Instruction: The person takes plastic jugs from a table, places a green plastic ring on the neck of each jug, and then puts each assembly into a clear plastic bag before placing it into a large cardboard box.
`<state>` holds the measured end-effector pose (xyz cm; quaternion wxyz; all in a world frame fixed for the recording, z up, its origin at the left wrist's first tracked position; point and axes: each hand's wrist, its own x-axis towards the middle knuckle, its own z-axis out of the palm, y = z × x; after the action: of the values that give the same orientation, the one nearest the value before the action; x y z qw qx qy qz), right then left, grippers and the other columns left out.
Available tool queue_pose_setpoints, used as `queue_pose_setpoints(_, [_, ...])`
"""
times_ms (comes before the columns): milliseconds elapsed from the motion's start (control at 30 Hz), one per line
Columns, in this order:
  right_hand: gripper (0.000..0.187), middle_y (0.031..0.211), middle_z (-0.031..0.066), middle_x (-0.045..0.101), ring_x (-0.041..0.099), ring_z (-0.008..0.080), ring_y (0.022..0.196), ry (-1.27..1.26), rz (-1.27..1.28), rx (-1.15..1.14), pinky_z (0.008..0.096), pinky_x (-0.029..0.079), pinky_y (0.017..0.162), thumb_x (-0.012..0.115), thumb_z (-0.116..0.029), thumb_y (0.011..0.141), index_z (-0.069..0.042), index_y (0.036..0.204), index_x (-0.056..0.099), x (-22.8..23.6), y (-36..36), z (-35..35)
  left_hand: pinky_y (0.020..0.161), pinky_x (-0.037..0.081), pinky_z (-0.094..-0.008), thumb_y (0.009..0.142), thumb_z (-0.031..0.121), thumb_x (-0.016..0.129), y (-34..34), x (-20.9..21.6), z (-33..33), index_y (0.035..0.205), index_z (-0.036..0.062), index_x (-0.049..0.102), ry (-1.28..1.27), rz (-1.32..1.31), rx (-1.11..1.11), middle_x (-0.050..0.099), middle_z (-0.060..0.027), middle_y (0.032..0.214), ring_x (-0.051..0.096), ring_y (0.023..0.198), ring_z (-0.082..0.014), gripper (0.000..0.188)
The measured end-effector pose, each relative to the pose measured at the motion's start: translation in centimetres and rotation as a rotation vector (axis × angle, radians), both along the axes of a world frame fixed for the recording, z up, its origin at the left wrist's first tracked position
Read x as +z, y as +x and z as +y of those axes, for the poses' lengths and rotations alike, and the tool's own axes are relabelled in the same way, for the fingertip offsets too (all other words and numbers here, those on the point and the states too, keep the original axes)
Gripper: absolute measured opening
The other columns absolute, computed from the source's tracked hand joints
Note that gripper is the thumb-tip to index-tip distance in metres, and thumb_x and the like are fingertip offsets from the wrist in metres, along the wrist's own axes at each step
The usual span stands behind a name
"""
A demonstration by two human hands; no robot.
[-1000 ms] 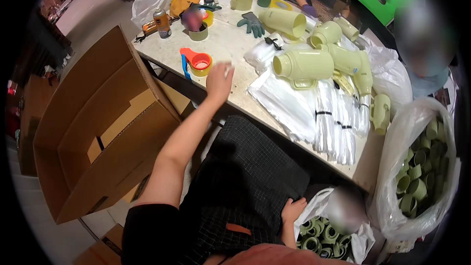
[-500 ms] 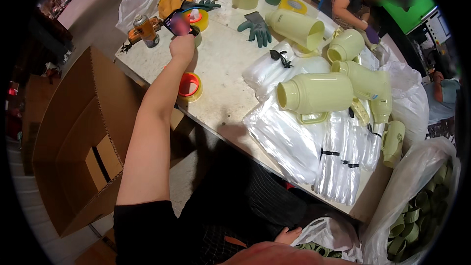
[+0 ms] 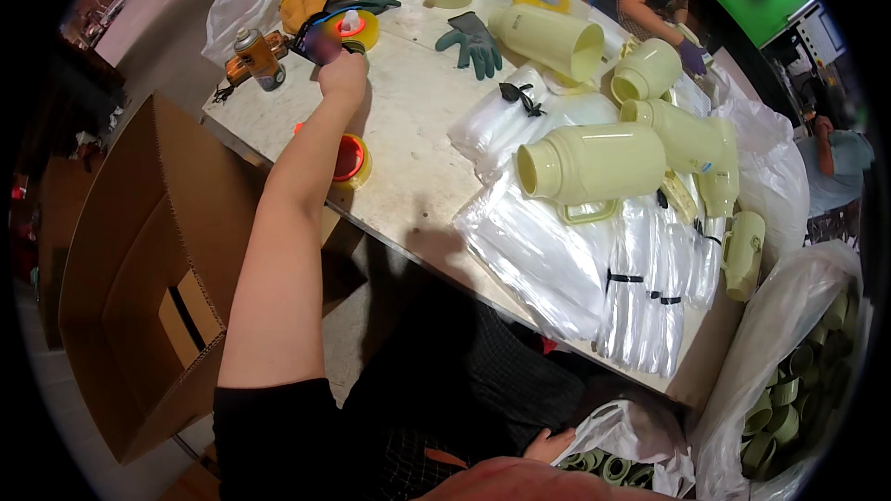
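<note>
My left arm stretches far across the table, and my left hand is at the lower edge of a dark phone. The phone leans by a roll of yellow tape. That hand's fingertips are hidden behind its back and a blurred patch, so whether it grips the phone is unclear. My right hand is low, beside a white plastic bag holding green rings; its visible fingers lie loosely stretched at the bag's edge. Near my left forearm lies another tape roll with a red core.
Pale green jug bodies lie on bundled clear plastic bags. A grey-green glove and a spray can are on the table. An open carton stands left; a large sack of green parts stands right. A co-worker is across the table.
The view has shifted a little, so the table things sit slightly farther left and higher. My left hand stays at the phone, and my right hand stays by the bag.
</note>
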<state>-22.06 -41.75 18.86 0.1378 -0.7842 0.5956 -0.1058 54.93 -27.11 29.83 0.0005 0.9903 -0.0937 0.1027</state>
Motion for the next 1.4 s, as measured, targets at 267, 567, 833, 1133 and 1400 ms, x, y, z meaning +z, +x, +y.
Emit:
queue_pose_setpoints(267, [0.040, 0.108, 0.0276, 0.047, 0.046, 0.0465, 0.105, -0.012, -0.006, -0.050, 0.0514, 0.036, 0.096, 0.051, -0.012, 0.075, 0.008, 0.109, 0.045, -0.2, -2.1, 0.5, 0.076, 0.058, -0.0442, 0.094, 0.014, 0.052, 0.5, 0.0, 0.7, 0.104, 0.0059, 0.074, 0.009, 0.048, -0.002, 0.072, -0.0152, 0.108, 0.071, 0.097, -0.0348, 0.025])
queue_pose_setpoints(567, [0.039, 0.106, 0.0264, 0.047, 0.047, 0.0451, 0.103, 0.007, -0.009, -0.067, 0.0516, 0.036, 0.094, 0.051, -0.011, 0.074, 0.009, 0.108, 0.045, 0.8, -0.7, 0.9, 0.078, 0.058, -0.0455, 0.094, 0.014, 0.053, 3.1, -0.7, 2.7, 0.106, 0.0057, 0.072, 0.038, 0.019, -0.030, 0.072, -0.0172, 0.106, 0.070, 0.099, -0.0356, 0.024])
queue_pose_setpoints(833, [0.038, 0.106, 0.0267, 0.047, 0.047, 0.0454, 0.104, -0.034, 0.009, -0.067, 0.0505, 0.037, 0.096, 0.053, -0.010, 0.073, 0.007, 0.106, 0.046, 0.3, -0.2, 0.4, 0.077, 0.058, -0.0451, 0.092, 0.011, 0.053, 3.2, -1.2, 2.9, 0.099, 0.0051, 0.073, 0.049, -0.073, -0.133, 0.071, -0.0166, 0.106, 0.071, 0.095, -0.0353, 0.021])
queue_pose_setpoints(1133, [0.038, 0.107, 0.0279, 0.049, 0.048, 0.0477, 0.104, 0.012, -0.042, 0.048, 0.0512, 0.038, 0.095, 0.056, -0.011, 0.074, 0.006, 0.107, 0.047, 0.4, 1.6, 0.1, 0.074, 0.057, -0.0449, 0.088, 0.038, 0.069, 0.5, 2.6, 0.7, 0.121, 0.0025, 0.053, 0.044, -0.199, -0.205, 0.060, -0.0174, 0.120, 0.069, 0.095, -0.0337, 0.051])
queue_pose_setpoints(1400, [0.052, 0.114, 0.0308, 0.050, 0.047, 0.0488, 0.111, 0.076, -0.046, 0.110, 0.0513, 0.037, 0.100, 0.061, -0.016, 0.078, 0.011, 0.119, 0.045, 0.2, 1.4, -1.2, 0.076, 0.055, -0.0492, 0.087, 0.038, 0.068, -14.5, 14.5, -2.5, 0.086, 0.0033, 0.071, 0.298, 0.112, -0.807, 0.070, -0.0180, 0.082, 0.069, 0.083, -0.0358, 0.035])
